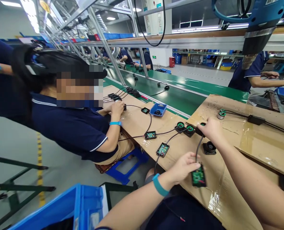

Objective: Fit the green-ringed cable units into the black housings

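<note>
Left hand (184, 167) pinching green circuit board (198, 176) at desk (228, 188) edge; right hand (210, 128) closed on round black part (201, 129) farther up its cable (198, 147). Probably mid-positioning; next, laying both flat, cable untwisted, beside loose black speaker (209, 148).

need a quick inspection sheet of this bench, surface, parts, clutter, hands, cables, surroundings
surface: cardboard-covered bench, taped, beside a green conveyor belt
job's things: green circuit board in its black case, black round part joined to it by a black cable
clutter: two more boards, black horn-shaped part, blue tray
grippers: left hand holds the board; right hand rests on the round part
cables: black leads link boards to round green-faced parts
surroundings: a seated co-worker at the left, blue crate
</note>
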`<state>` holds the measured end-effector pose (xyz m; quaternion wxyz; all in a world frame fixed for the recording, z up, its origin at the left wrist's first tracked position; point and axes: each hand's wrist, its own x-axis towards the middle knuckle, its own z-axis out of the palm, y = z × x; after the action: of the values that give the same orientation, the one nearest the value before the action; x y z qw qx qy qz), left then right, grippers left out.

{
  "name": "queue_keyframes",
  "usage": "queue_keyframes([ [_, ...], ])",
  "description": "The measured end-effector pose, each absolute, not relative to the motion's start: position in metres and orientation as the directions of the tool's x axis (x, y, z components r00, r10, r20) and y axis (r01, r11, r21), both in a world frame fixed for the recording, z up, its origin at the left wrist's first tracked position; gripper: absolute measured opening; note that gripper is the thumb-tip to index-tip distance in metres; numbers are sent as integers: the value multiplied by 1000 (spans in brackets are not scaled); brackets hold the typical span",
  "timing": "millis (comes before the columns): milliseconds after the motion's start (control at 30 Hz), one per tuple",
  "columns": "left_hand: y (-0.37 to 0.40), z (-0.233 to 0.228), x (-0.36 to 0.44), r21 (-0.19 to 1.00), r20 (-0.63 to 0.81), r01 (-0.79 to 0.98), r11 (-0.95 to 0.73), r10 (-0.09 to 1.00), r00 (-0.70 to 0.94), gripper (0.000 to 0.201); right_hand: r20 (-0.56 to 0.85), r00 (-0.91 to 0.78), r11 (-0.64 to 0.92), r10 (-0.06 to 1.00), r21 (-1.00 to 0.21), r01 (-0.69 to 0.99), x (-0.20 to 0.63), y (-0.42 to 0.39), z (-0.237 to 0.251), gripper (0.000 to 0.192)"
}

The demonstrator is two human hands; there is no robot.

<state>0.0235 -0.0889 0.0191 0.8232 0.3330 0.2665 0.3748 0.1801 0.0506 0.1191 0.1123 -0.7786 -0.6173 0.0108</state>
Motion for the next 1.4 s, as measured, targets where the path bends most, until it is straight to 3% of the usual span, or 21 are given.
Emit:
queue_keyframes([
  [100,-75,-2,-26,810,-368,-313,495,846,386,55,-74,220,-227,973,-112,967,187,48,90,38],
  [167,-62,-15,-47,864,-409,-183,468,867,286,54,-156,215,-233,964,-108,966,184,48,76,30],
  [333,-25,-36,-71,948,-251,223,225,963,95,57,-158,216,-242,964,-173,955,170,57,56,32],
  [500,20,-44,-104,852,-142,513,103,989,37,55,-109,227,-248,968,-267,931,167,71,38,42],
  [667,62,-39,-134,695,-48,718,-17,996,70,50,-70,111,-128,991,-331,935,175,98,33,35],
  [800,74,-31,-144,582,-16,810,-71,995,98,51,13,52,-46,999,-263,964,221,128,51,28],
  [900,64,-23,-130,446,163,879,-170,981,107,50,82,80,-67,993,-159,985,279,150,64,39],
  [1000,43,-16,-91,436,369,810,-392,899,236,41,51,97,-93,994,-72,993,329,162,63,45],
  [1100,20,-10,-32,585,368,587,-559,828,422,41,0,94,-94,996,-3,996,351,164,56,36],
  [1267,11,-6,72,787,240,272,-554,681,692,86,-15,120,-119,993,51,992,349,164,57,32],
  [1333,15,-6,100,824,232,191,-534,626,744,86,-41,131,-129,991,37,991,348,163,64,31],
  [1400,16,-6,111,831,234,202,-518,655,718,72,-62,137,-137,989,6,991,347,155,73,33],
])
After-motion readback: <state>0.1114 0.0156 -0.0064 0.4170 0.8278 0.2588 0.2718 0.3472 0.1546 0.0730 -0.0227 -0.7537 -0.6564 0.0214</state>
